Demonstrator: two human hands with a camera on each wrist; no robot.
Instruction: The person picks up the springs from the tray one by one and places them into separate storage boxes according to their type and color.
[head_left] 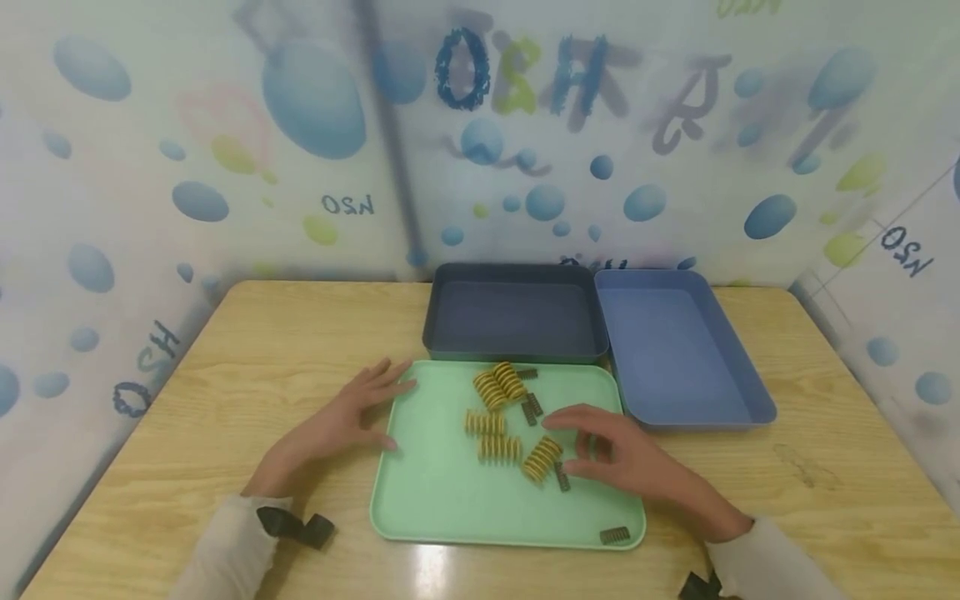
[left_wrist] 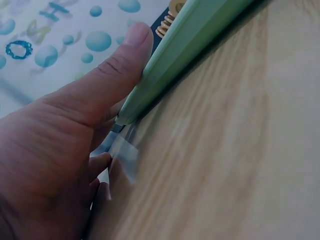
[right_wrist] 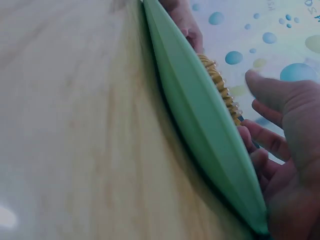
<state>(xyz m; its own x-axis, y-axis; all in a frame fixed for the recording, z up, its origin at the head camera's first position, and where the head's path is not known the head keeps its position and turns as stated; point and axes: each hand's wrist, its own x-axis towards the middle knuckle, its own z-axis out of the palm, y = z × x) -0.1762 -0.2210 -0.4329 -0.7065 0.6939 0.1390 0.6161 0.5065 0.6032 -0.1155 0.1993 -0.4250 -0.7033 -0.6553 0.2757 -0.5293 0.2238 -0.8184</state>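
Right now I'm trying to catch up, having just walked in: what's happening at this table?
A person sits at a wooden table with a green tray of yellow springs and smaller dark springs. The left hand rests on the tray's left rim, thumb against the edge. The right hand hovers over the springs, fingers loosely curled, gripping nothing visible. A dark blue bin and a lighter blue bin sit behind.

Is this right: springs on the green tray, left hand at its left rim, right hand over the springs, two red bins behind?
Not quite: the bins are blue, not red. The head view shows a dark blue bin and a lighter blue bin behind the green tray. The rest holds: springs on the tray, left hand at its left rim, right hand over the springs.
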